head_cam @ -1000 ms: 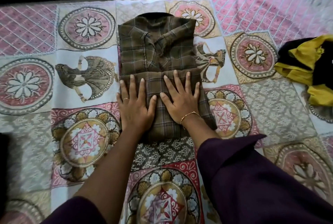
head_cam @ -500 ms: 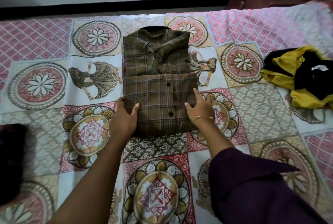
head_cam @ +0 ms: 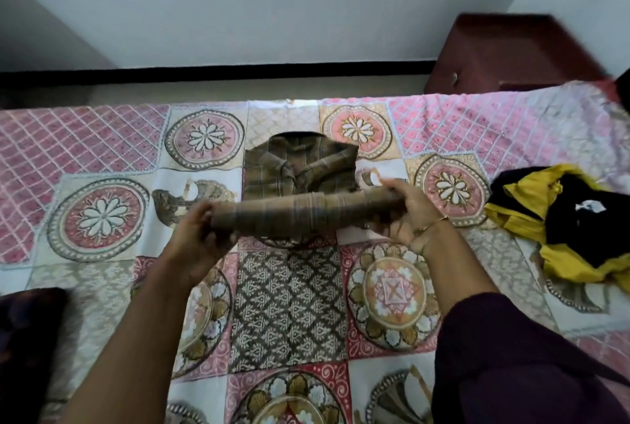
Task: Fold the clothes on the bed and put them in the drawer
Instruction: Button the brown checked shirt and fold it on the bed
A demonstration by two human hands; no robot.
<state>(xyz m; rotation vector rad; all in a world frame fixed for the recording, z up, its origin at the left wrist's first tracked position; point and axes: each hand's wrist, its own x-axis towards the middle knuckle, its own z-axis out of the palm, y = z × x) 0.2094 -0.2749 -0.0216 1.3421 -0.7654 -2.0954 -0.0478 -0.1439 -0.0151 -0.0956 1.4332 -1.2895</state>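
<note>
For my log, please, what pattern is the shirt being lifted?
Brown plaid shirt, clearest in the head view.

Shirt [head_cam: 300, 164]: near edge now lifted off the bed [head_cam: 102, 137], blurred.
Your left hand [head_cam: 197, 236]: from flat to gripping that edge.
Your right hand [head_cam: 409, 215]: likewise gripping.

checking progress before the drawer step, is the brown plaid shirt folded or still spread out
Folded. The plaid shirt is a compact rectangle, its near edge lifted off the bedspread by the left hand and right hand.
</note>
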